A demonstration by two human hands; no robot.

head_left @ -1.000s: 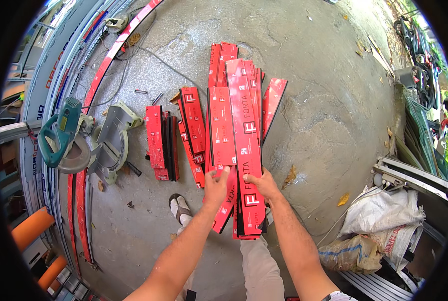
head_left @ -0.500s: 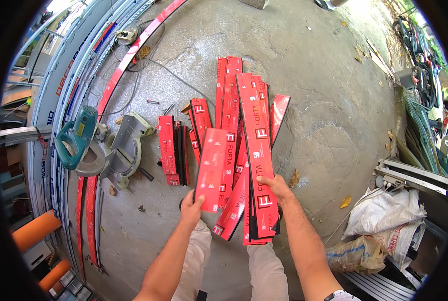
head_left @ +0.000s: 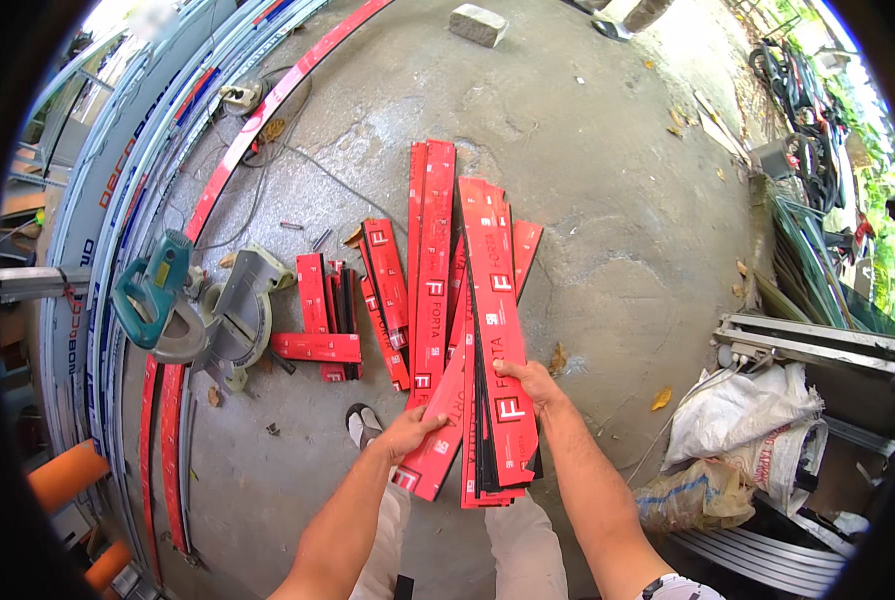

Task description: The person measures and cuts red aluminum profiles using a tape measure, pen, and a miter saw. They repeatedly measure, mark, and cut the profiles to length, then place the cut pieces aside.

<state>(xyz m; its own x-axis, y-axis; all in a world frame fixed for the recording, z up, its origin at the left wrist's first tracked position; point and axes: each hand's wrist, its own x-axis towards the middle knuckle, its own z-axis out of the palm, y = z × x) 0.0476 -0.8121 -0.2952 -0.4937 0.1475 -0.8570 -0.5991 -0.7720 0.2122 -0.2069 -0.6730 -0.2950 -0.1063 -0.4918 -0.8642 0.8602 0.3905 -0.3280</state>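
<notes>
My right hand (head_left: 533, 387) grips a stack of long red-film-covered strips (head_left: 494, 290), with dark edges showing underneath, thumb on top. My left hand (head_left: 407, 435) closes on the lower end of a slanted red strip (head_left: 434, 462) that runs up under that stack; its fingers are partly hidden beneath. Beyond the hands, more long red strips (head_left: 432, 230) lie side by side, their lower ends near my left hand. Left of them are shorter red strips (head_left: 383, 270) and a small pile (head_left: 313, 290) with a short red piece (head_left: 317, 347) lying crosswise on it.
A green miter saw (head_left: 162, 285) with a metal base (head_left: 237, 315) stands on the floor at left, beside long metal profiles (head_left: 102, 230). A cable (head_left: 342, 180) crosses the concrete. White sacks (head_left: 737, 415) lie at right, a block (head_left: 477, 25) at the far side, and another person's foot (head_left: 612, 28) beyond.
My left hand has let go of a short red piece, now crosswise on the small pile, and has taken hold of the slanted strip. My right hand keeps its grip. The view has shifted.
</notes>
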